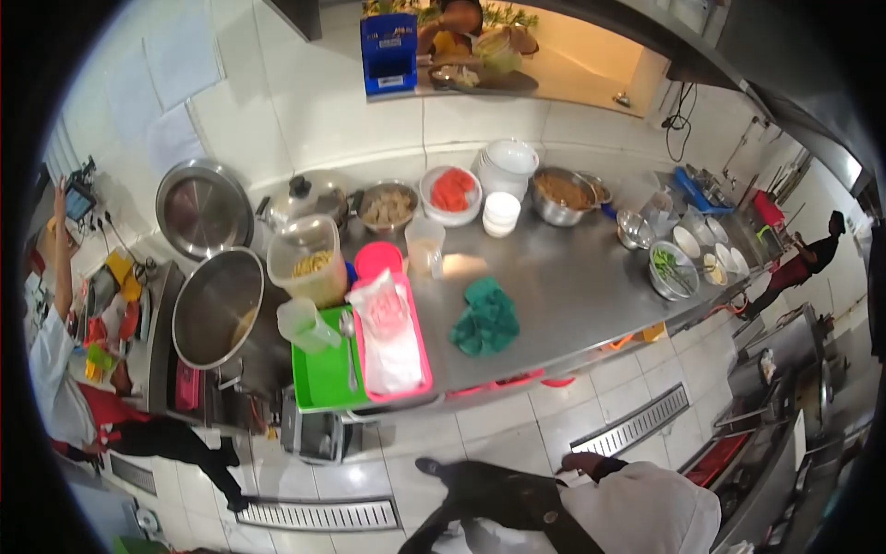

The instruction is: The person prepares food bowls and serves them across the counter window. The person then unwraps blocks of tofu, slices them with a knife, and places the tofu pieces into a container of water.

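Observation:
At the bottom, my right hand (581,463) shows only in part beyond a white sleeve (646,508). It is beside my dark apron (526,508), well below the counter's front edge. Its fingers are too small and dark to make out. My left hand is out of view. On the steel counter (563,286) lies a crumpled green cloth (485,317). To its left, a pink tray (420,355) bears a plastic bag with pink and white contents (383,319). A green tray (323,379) beside it carries a spoon (350,360) and a clear plastic jug (306,325).
Large steel pots (220,307), a tub of yellowish food (305,263), a plate of red food (452,190), stacked white bowls (508,164) and a bowl of greens (673,270) line the counter. Other people stand at left (69,369) and far right (812,258). Floor drains (314,513) cross the tiles.

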Motion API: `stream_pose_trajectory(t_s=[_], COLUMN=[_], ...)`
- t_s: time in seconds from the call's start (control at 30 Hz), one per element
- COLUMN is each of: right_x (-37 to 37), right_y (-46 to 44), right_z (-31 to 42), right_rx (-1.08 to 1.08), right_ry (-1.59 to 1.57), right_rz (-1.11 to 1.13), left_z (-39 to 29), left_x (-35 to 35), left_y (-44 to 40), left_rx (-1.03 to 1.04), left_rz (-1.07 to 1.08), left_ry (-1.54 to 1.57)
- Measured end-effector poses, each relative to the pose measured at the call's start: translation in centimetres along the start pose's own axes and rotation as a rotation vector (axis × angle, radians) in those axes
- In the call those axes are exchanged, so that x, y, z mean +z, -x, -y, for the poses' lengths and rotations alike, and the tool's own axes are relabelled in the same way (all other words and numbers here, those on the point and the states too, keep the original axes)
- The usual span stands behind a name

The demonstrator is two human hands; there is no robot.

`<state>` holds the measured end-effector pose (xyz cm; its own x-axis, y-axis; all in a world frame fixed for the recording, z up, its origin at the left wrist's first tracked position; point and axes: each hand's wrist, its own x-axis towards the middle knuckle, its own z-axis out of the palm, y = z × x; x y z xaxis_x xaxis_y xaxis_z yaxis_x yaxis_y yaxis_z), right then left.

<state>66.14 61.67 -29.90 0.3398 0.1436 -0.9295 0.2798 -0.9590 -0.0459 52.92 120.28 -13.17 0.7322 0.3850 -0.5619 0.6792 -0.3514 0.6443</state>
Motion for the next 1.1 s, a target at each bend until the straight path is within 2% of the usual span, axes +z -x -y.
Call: stream_pose_trajectory(t_s=[0.07, 0.13, 0.17, 0.2, 0.3, 0.4, 0.5, 0.53, 0.57, 0.63, 0.77, 0.87, 1.0, 1.07, 1.1], right_x=[-3.7, -10.9, -12.3, -14.7, -21.6, -29.9, -36.4, -39.1, -41.7, -46.1, -47.2, -49.5, -53.6, -59.9, -62.9], right_y=[-0.6, 8.5, 8.9, 8.6, 9.1, 12.7, 11.2, 11.5, 12.7, 16.2, 5.7, 5.5, 7.4, 11.3, 10.0], right_z=[-0.6, 3.3, 3.6, 4.5, 8.2, 10.3, 8.1, 7.9, 8.1, 10.2, 8.8, 8.4, 8.4, 7.1, 6.0], right_rx=[-0.065, -0.011, -0.111, -0.192, -0.411, -0.661, -0.951, -0.986, -1.007, -0.891, -0.860, -0.927, -0.924, -0.888, -0.821], right_ry=[-0.010, -0.652, -0.729, -0.676, -0.696, -0.665, -0.662, -0.585, -0.500, -0.127, 0.230, 0.083, -0.223, -0.314, -0.295], right_rz=[0.204, 0.142, 0.113, 0.189, 0.106, 0.071, -0.219, -0.424, -0.613, -1.176, -1.235, -1.006, -0.846, -1.144, -1.373], left_z=[0.1, -0.3, -0.5, -0.7, -3.4, -8.4, -14.2, -15.6, -16.9, -19.3, -23.0, -24.8, -26.1, -26.7, -27.0], left_x=[0.3, 1.3, 2.1, 2.8, 5.7, 8.8, 11.8, 12.7, 13.5, 14.3, 14.4, 13.3, 11.5, 10.8, 10.4], left_y=[4.7, 9.0, 11.3, 13.4, 18.3, 17.6, 13.4, 12.7, 12.2, 11.1, 8.6, 6.7, 4.6, 3.6, 3.0], left_rx=[-0.075, -0.144, -0.179, -0.206, -0.284, -0.303, -0.268, -0.270, -0.276, -0.287, -0.305, -0.313, -0.323, -0.331, -0.330], left_rz=[0.007, 0.007, 0.006, 0.008, -0.018, -0.027, 0.007, 0.020, 0.026, 0.027, 0.053, 0.065, 0.081, 0.097, 0.104], left_ry=[0.035, 0.071, 0.092, 0.104, 0.174, 0.211, 0.216, 0.214, 0.212, 0.220, 0.198, 0.175, 0.143, 0.134, 0.129])
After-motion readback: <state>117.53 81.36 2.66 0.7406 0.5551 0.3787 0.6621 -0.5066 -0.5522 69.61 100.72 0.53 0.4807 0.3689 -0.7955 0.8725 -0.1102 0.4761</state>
